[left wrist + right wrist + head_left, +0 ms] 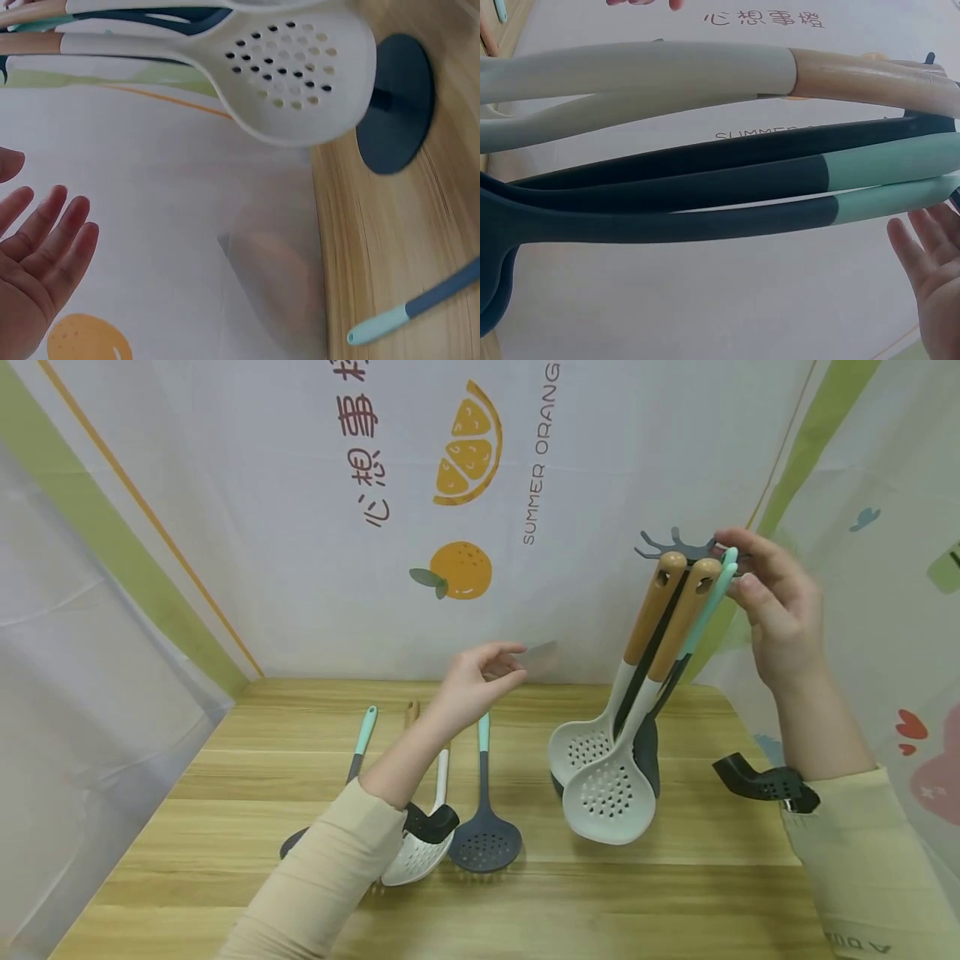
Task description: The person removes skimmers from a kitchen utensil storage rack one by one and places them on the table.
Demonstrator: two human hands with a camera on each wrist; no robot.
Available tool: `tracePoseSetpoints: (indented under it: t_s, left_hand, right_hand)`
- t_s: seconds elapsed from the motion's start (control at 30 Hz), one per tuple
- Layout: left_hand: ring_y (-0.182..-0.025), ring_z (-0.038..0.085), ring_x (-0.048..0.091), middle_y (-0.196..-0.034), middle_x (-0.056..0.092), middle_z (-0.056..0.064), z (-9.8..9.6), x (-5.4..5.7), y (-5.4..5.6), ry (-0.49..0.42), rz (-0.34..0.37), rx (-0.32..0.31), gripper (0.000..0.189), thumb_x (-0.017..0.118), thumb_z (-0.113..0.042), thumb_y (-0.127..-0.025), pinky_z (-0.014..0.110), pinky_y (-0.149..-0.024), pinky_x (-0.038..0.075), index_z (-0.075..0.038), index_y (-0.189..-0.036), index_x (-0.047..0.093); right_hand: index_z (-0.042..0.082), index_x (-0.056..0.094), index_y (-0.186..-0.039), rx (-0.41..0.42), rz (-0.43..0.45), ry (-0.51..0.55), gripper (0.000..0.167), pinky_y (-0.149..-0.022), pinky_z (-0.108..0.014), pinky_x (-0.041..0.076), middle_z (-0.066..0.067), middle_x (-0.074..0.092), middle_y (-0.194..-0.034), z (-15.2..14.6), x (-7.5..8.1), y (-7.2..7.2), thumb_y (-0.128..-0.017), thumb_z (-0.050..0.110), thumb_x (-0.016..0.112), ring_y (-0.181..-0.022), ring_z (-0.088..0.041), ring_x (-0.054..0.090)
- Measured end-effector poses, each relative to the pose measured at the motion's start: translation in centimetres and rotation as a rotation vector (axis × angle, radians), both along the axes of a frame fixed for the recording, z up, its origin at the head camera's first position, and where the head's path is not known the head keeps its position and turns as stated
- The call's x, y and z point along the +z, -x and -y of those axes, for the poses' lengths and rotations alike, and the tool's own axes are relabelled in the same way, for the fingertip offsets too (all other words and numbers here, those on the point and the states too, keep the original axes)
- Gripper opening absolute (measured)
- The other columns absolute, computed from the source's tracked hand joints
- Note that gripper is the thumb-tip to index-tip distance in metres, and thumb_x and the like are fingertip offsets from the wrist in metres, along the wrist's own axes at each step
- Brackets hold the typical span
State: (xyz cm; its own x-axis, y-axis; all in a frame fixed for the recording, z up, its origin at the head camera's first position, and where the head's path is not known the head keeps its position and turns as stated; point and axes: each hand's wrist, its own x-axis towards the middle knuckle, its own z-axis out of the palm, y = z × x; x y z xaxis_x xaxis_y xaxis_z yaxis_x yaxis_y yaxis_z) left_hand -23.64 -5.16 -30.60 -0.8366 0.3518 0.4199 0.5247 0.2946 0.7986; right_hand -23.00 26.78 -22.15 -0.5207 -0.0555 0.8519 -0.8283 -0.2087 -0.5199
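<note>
A dark rack [395, 105] stands on its round base, with a ring of curved hooks [660, 545] at its top. From it hang two white skimmers [609, 802] with wooden handles, and dark utensils with mint handles [892, 161] behind them. At the hooks, my right hand [783, 602] has its index finger and thumb around the tops of the mint handles; its fingers look extended in the right wrist view. My left hand [480, 681] is in the air left of the rack, holding nothing, its fingers loosely spread in the left wrist view.
On the wooden table [675, 893] left of the rack lie a dark skimmer [486, 847] with a mint handle, a white skimmer [422, 860] and another mint-handled utensil [366, 731], partly behind my left sleeve. A printed curtain [585, 527] hangs behind the table.
</note>
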Motion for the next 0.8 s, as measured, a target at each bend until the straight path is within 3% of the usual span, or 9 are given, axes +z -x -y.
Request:
tracePoseSetpoints:
  t_s: [0.47,0.8]
  left_hand:
    - [-0.089,0.013,0.062,-0.099,0.066,0.003,-3.6,0.0,-0.4,-0.072,0.018,-0.064,0.034,0.067,-0.016,-0.091,0.025,-0.077,0.051,-0.007,-0.124,0.062]
    - [-0.091,0.012,0.063,-0.100,0.066,0.005,-6.0,-0.6,-0.5,-0.139,0.020,-0.077,0.035,0.068,-0.013,-0.090,0.023,-0.080,0.051,-0.005,-0.124,0.061]
  right_hand:
    - [-0.014,0.058,-0.118,0.021,0.081,0.055,0.032,-0.088,-0.027,0.048,-0.022,0.055,-0.125,-0.2,0.0,-0.1,-0.094,0.007,0.058,-0.113,-0.027,0.052]
    - [-0.014,0.057,-0.116,0.037,0.075,0.082,0.031,-0.085,-0.028,0.050,-0.024,0.054,-0.125,0.0,-0.1,0.1,-0.094,0.007,0.058,-0.110,-0.027,0.053]
